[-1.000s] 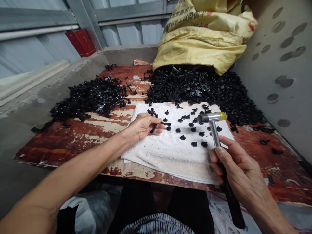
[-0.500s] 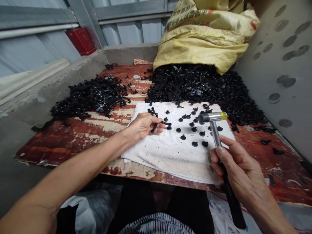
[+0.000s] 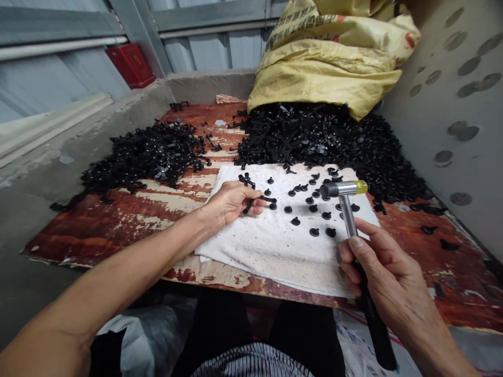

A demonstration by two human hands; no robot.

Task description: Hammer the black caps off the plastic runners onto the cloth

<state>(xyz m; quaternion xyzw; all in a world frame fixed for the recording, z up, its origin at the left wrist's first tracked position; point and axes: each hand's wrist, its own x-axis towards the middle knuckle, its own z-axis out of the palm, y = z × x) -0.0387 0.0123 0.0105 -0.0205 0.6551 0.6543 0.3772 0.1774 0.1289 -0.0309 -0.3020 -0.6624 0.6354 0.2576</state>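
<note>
My left hand (image 3: pixel 236 201) is closed on a black branched plastic part (image 3: pixel 247 181) over the left side of a white cloth (image 3: pixel 251 254). One arm of that part reaches right, its end over a small round black piece (image 3: pixel 273 204). In my right hand (image 3: pixel 383 262) is a hammer (image 3: pixel 346 189) with a metal shaft, a black grip, one dark face and one yellow face. Its head hangs above the cloth's right side. Several small black round-based pieces (image 3: pixel 295 221) with short stems stand scattered across the cloth between my hands.
A heap of black branched parts (image 3: pixel 145 154) lies at the left of the worn red-brown board (image 3: pixel 106 225). A larger black heap (image 3: pixel 314 136) spills from a yellow woven sack (image 3: pixel 326 68) at the back. A spotted pale panel (image 3: pixel 432 110) bounds the right side.
</note>
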